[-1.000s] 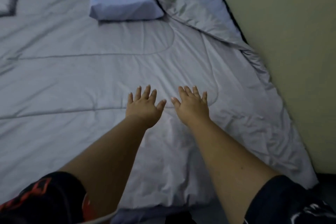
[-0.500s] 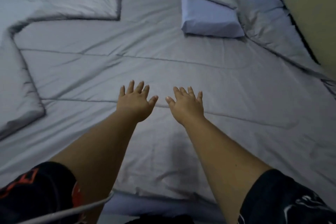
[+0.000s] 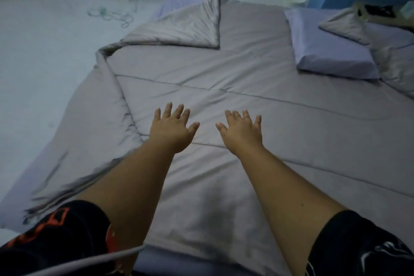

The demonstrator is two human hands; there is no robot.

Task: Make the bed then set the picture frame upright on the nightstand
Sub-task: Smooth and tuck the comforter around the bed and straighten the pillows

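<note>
Fingers of left hand (image 3: 171,131) and right hand (image 3: 243,134) are splayed, grasping nothing, over the duvet (image 3: 257,119) beneath them. It looks soft, light; grip its folded corner (image 3: 197,27) beyond the left fingertips.

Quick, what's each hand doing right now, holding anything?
Left hand: open, fingers spread, holding nothing, over the quilt.
Right hand: open, fingers spread, holding nothing.

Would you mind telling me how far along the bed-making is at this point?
Done: the grey quilt lies mostly flat. In hand: left hand and right hand are spread open over it, holding nothing. Left: the far corner and left edge are folded over; no picture frame is visible.
</note>
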